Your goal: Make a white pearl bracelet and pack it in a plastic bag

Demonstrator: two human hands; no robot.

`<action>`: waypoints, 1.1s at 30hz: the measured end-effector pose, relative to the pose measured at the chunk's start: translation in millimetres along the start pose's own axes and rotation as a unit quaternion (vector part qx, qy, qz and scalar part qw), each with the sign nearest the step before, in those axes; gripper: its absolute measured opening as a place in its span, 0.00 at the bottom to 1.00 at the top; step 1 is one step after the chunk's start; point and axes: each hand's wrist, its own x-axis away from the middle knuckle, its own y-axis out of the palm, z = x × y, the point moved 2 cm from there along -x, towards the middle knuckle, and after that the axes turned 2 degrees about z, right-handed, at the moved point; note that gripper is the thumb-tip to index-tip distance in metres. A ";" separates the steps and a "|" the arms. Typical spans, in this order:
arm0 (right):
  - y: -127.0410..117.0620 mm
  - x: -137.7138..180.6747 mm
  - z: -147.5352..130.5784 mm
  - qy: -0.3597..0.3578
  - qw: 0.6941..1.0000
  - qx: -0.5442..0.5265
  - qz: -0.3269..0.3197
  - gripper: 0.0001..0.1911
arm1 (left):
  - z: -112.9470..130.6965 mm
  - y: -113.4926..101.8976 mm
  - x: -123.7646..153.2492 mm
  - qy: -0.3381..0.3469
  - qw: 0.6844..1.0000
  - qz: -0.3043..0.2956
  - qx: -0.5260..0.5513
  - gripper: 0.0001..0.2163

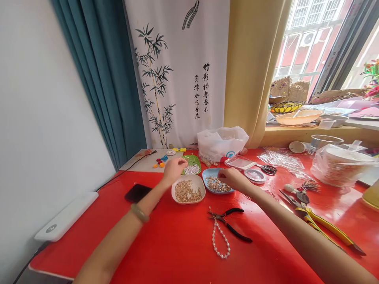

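Observation:
My left hand (174, 169) is at the left rim of a green dish (194, 159) with white beads (192, 169), its fingertips pinched together; anything between them is too small to make out. Over a blue dish (209, 172) of gold-coloured beads (217, 184) is my right hand (232, 178), fingers bent and closed, what they hold hidden. Between the two arms stands a white dish (188, 201) with small gold beads (186, 191). Nearer to me lie black-handled pliers (233, 225), and a beaded loop (220, 252) of white beads rests against their jaws.
A dark phone (137, 193) lies beside my left forearm. Right of my right arm are yellow-handled pliers (325, 225), scissors (268, 169) and a round clear lidded case (255, 176). A white plastic bag (222, 142) stands behind the dishes. A white power strip (66, 216) sits at the left edge.

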 end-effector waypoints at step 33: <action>24.9 -1.3 17.2 0.131 0.912 -0.385 0.051 0.06 | -40.1 63.0 -63.5 -0.032 0.997 -0.065 0.038 0.03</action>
